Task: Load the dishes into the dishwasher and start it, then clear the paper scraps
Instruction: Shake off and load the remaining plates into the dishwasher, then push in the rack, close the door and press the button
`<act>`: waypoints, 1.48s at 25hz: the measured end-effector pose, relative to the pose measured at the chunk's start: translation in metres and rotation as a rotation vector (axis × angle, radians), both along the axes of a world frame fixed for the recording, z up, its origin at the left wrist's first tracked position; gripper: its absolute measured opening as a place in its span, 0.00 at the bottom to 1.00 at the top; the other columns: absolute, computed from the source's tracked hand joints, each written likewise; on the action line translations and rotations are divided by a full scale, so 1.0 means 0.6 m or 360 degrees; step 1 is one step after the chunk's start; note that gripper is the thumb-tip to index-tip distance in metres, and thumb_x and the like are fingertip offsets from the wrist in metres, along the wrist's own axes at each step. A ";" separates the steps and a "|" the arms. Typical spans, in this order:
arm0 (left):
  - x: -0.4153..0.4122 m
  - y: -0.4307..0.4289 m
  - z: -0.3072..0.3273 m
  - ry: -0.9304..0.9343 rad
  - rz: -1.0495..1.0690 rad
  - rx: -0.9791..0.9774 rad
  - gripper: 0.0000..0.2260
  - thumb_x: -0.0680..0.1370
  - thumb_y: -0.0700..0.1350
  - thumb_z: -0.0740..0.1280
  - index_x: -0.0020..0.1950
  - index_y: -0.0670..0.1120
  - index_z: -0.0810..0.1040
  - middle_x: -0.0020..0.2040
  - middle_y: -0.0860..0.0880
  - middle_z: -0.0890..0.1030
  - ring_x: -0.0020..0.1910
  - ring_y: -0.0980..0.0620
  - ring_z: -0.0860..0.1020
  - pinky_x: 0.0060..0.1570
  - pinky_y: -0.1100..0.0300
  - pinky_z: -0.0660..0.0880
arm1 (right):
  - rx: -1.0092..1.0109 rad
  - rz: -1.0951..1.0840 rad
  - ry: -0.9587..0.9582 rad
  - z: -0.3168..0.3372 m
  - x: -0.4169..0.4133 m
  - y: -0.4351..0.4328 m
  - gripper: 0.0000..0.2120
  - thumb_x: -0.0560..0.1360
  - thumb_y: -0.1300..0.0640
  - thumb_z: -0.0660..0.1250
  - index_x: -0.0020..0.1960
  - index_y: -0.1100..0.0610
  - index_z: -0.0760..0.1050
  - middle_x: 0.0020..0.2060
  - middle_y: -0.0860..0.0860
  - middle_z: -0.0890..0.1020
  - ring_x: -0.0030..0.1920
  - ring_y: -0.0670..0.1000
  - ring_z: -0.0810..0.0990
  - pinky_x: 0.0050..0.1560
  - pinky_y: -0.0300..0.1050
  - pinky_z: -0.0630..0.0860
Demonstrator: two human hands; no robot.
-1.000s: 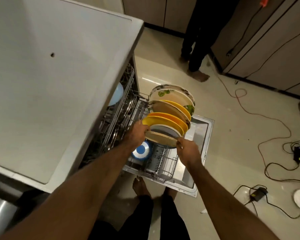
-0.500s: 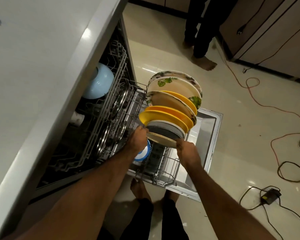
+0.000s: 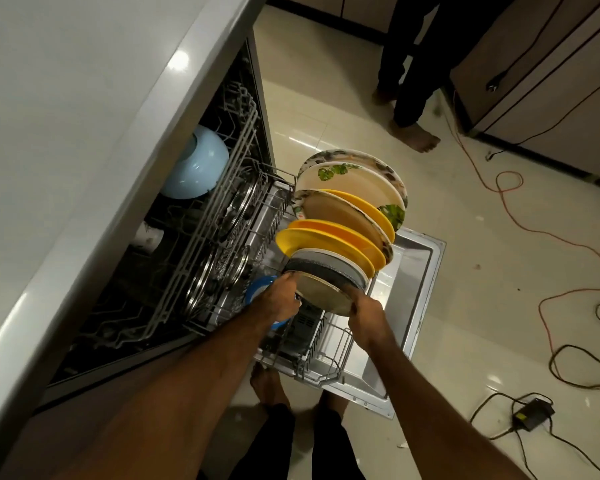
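Note:
The dishwasher stands open, its door (image 3: 418,271) flat and the lower rack (image 3: 329,362) pulled out over it. A row of plates stands on edge in that rack: leaf-patterned ones (image 3: 354,181) at the far end, yellow ones (image 3: 326,240) in the middle, a grey one behind the nearest. My left hand (image 3: 278,299) and my right hand (image 3: 366,313) both grip the nearest beige plate (image 3: 321,292) by its left and right rims. A blue and white bowl (image 3: 257,289) lies partly hidden under my left hand. A light blue bowl (image 3: 196,164) sits in the upper rack (image 3: 201,237).
A white countertop (image 3: 84,116) overhangs the dishwasher on the left. Another person's legs (image 3: 406,74) stand at the back. An orange cable (image 3: 520,216) and black cords with a power adapter (image 3: 532,414) trail across the floor on the right. A small paper scrap (image 3: 401,445) lies near my feet.
The view has dipped closer and shifted slightly. Both hands stay on the beige plate at the near end of the row, which sits a little lower in the rack.

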State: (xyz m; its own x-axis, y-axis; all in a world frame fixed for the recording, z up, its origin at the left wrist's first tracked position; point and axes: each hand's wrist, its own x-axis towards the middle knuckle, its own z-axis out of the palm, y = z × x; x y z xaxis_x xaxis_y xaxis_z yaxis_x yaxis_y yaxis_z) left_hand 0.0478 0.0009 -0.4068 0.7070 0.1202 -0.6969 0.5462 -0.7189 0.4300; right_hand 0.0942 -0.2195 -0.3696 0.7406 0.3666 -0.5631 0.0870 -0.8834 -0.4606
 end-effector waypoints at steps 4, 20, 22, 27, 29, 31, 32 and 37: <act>-0.014 -0.017 0.027 0.0039 -0.0021 0.0018 0.32 0.79 0.45 0.72 0.80 0.43 0.63 0.76 0.45 0.68 0.71 0.42 0.73 0.69 0.45 0.72 | 0.0140 0.0093 0.0004 0.025 0.017 0.001 0.17 0.83 0.52 0.66 0.71 0.49 0.76 0.60 0.53 0.84 0.53 0.50 0.84 0.49 0.45 0.82; -0.066 -0.205 0.143 -0.0014 0.0736 0.0232 0.33 0.80 0.50 0.66 0.82 0.43 0.58 0.80 0.43 0.62 0.77 0.39 0.65 0.72 0.41 0.68 | 0.0217 0.1243 -0.0126 0.113 0.140 -0.061 0.29 0.83 0.55 0.62 0.82 0.52 0.59 0.75 0.54 0.72 0.72 0.58 0.73 0.69 0.60 0.76; -0.070 -0.243 0.163 -0.0060 0.0874 0.0257 0.32 0.79 0.50 0.68 0.80 0.43 0.62 0.77 0.43 0.66 0.75 0.40 0.68 0.71 0.42 0.70 | 0.0211 0.1329 -0.0152 0.113 0.154 -0.063 0.30 0.82 0.55 0.63 0.82 0.52 0.58 0.75 0.54 0.71 0.72 0.58 0.72 0.70 0.60 0.75; -0.075 -0.294 0.199 -0.0146 0.1116 0.0246 0.33 0.81 0.48 0.68 0.82 0.44 0.58 0.80 0.43 0.63 0.78 0.41 0.64 0.74 0.41 0.67 | 0.0202 0.1529 -0.0169 0.098 0.169 -0.051 0.32 0.81 0.54 0.66 0.82 0.55 0.59 0.76 0.56 0.71 0.74 0.59 0.71 0.73 0.58 0.71; -0.076 -0.307 0.223 -0.0162 0.1223 0.0231 0.32 0.81 0.47 0.68 0.81 0.43 0.58 0.80 0.42 0.63 0.77 0.40 0.64 0.75 0.43 0.66 | 0.0223 0.1612 -0.0172 0.091 0.171 -0.048 0.33 0.81 0.53 0.67 0.82 0.55 0.59 0.76 0.57 0.71 0.75 0.60 0.71 0.74 0.58 0.70; -0.079 -0.323 0.241 -0.0179 0.1312 0.0266 0.31 0.81 0.46 0.68 0.81 0.42 0.60 0.79 0.42 0.64 0.77 0.40 0.65 0.75 0.43 0.66 | 0.0218 0.1692 -0.0197 0.090 0.173 -0.048 0.33 0.81 0.54 0.67 0.82 0.57 0.59 0.77 0.58 0.70 0.75 0.60 0.70 0.75 0.57 0.70; -0.082 -0.335 0.252 -0.0186 0.1361 0.0276 0.30 0.81 0.46 0.67 0.80 0.42 0.60 0.78 0.41 0.65 0.76 0.40 0.65 0.75 0.43 0.66 | 0.0212 0.1735 -0.0199 0.093 0.174 -0.052 0.34 0.81 0.54 0.68 0.83 0.58 0.58 0.77 0.58 0.70 0.75 0.60 0.70 0.75 0.57 0.69; -0.081 -0.407 0.246 -0.0176 0.1517 0.0269 0.30 0.82 0.47 0.64 0.82 0.43 0.57 0.81 0.43 0.61 0.79 0.42 0.61 0.77 0.44 0.62 | 0.0185 0.2005 -0.0229 0.104 0.202 -0.088 0.35 0.80 0.57 0.69 0.83 0.59 0.58 0.78 0.58 0.69 0.77 0.60 0.68 0.76 0.55 0.68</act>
State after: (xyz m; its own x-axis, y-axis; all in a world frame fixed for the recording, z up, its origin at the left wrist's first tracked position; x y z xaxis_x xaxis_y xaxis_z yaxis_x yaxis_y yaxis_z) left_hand -0.0008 -0.2435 -0.2595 0.3217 0.7682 -0.5535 0.8935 -0.0530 0.4459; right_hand 0.2157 -0.2720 -0.3073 -0.1032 0.8996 -0.4244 0.8884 -0.1086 -0.4460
